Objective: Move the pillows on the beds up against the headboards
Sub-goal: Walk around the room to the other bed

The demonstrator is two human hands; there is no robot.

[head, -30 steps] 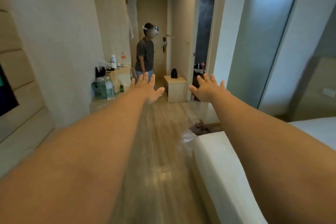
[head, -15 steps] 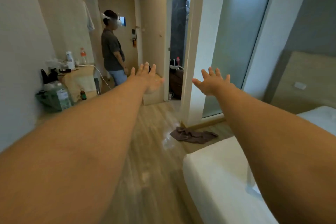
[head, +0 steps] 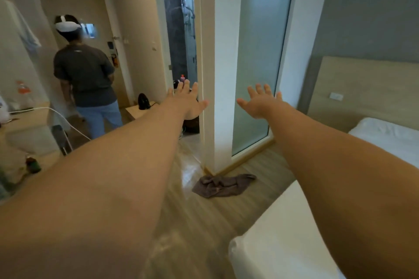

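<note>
Over the last second our view has swung to the right: the doorway and the other person (head: 87, 70) have slid toward the left edge, and a wooden headboard (head: 371, 88) with the top of a bed (head: 390, 140) has come into sight on the right. We judge that this turn brings us toward the head of the bed, where the pillows belong, so the task is only at its approach.

Our left hand (head: 187, 102) and right hand (head: 260, 103) both reach forward in the air, fingers spread, holding nothing and touching nothing. They are near each other, either side of the white pillar (head: 217, 63).

Counting what shows: two hands, one headboard, one white bed running from the lower right up to it, one other person, one grey cloth (head: 223, 184) on the floor, and one desk (head: 25, 120) at the left. The white mound against the headboard may be a pillow, but we cannot tell; no pillow is clearly seen.
</note>
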